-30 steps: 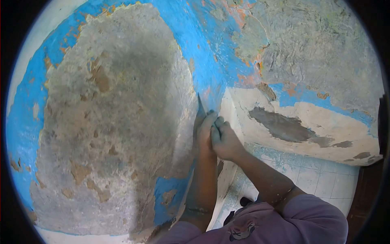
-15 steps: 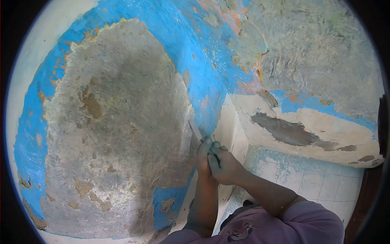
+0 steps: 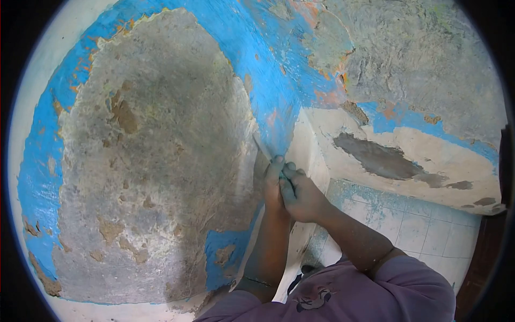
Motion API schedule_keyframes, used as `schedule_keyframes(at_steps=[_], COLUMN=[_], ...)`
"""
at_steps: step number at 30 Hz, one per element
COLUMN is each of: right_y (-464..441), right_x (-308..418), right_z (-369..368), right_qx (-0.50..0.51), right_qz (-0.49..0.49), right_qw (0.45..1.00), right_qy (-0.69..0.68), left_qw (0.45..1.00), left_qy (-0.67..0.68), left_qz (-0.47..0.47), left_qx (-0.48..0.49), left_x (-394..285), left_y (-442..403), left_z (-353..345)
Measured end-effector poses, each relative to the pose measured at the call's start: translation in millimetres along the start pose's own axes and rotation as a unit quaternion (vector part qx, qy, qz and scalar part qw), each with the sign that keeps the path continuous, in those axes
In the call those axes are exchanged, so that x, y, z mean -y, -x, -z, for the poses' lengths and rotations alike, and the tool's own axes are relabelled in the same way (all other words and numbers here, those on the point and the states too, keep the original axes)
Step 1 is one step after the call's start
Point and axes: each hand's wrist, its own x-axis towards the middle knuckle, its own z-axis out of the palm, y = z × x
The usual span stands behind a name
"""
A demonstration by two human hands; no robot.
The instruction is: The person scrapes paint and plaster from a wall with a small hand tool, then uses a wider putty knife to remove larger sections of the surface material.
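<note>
Both my hands are closed together around a scraper (image 3: 262, 147), its thin blade pointing up and left. The handle is hidden inside my fingers. My left hand (image 3: 274, 180) grips on the left side, thumb up near the blade. Pressed against it, my right hand (image 3: 307, 197) wraps the same tool from the right. The blade tip lies at the border between a bare grey wall patch (image 3: 161, 134) and a strip of blue paint (image 3: 271, 102). Whether the edge touches the wall I cannot tell for sure.
Blue paint (image 3: 40, 177) rims the grey patch on the left, with a smaller blue piece (image 3: 214, 273) low down. On the right, a pale ledge (image 3: 456, 161) with a dark worn spot (image 3: 378, 156) juts above white tiles (image 3: 413, 231). Rough grey wall (image 3: 418, 59) rises behind.
Both hands and the scraper have moved slightly upward along the edge of the grey patch. The view has tilted down a little, so the wall sits higher in the picture.
</note>
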Motion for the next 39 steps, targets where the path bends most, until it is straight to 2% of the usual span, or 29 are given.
schedule_keyframes(at_steps=[4,6,7,9,10,12,13,16,20,22,23,26,29,32,34,37,39], right_y=[-3,-18,-14,-6,-6,-7,-14,-22,-11,-22,-19,-7,-4,-14,-3,-10,-11], right_x=[-12,-14,-10,2,-4,-13,-13,-6,-2,-6,-5,9,-3,-1,2,-5,-10], right_z=[-12,-7,-4,5,1,-10,-6,4,3,-3,2,5,-1,4,5,4,3], right_qx=[-0.027,-0.034,-0.039,-0.009,-0.014,-0.069,-0.021,-0.016,-0.017,-0.024,0.014,-0.017,-0.006,-0.002,0.013,0.009,0.011], right_qz=[0.046,0.033,0.028,-0.026,-0.023,0.114,0.041,0.009,0.034,0.060,-0.028,-0.016,0.026,-0.031,-0.036,-0.018,-0.015], right_qw=[0.999,0.998,0.998,0.999,0.999,0.989,0.999,1.000,0.999,0.996,0.999,1.000,0.999,0.999,0.998,0.999,0.999], right_qy=[0.004,0.042,0.047,0.027,0.029,0.059,0.007,0.009,-0.010,0.067,0.021,-0.013,0.017,0.044,0.040,0.046,0.051], left_qw=[0.999,0.994,0.995,1.000,1.000,0.999,0.999,0.997,0.996,0.996,0.998,0.999,0.997,0.999,1.000,0.997,0.997], left_qy=[0.014,-0.049,-0.046,0.005,0.004,0.011,0.011,0.016,0.006,0.014,0.005,0.011,0.030,0.027,0.015,0.064,-0.040], left_qz=[-0.029,-0.097,-0.091,0.002,0.002,-0.032,-0.030,-0.051,-0.057,-0.068,-0.047,-0.033,-0.039,-0.022,-0.006,-0.034,-0.069], left_qx=[-0.020,0.018,0.022,0.012,0.018,0.030,0.027,0.053,0.075,0.053,0.046,0.033,0.052,0.035,0.007,0.040,0.019], left_x=[-5,-6,-3,1,3,3,3,2,1,1,-1,2,5,7,8,5,3], left_y=[3,-8,-8,-10,-10,-10,-13,-19,-15,-13,-15,-7,-16,-21,-12,-10,-20], left_z=[-8,-15,-13,-5,-1,5,4,-4,-2,0,-3,-2,5,5,3,-1,-1])
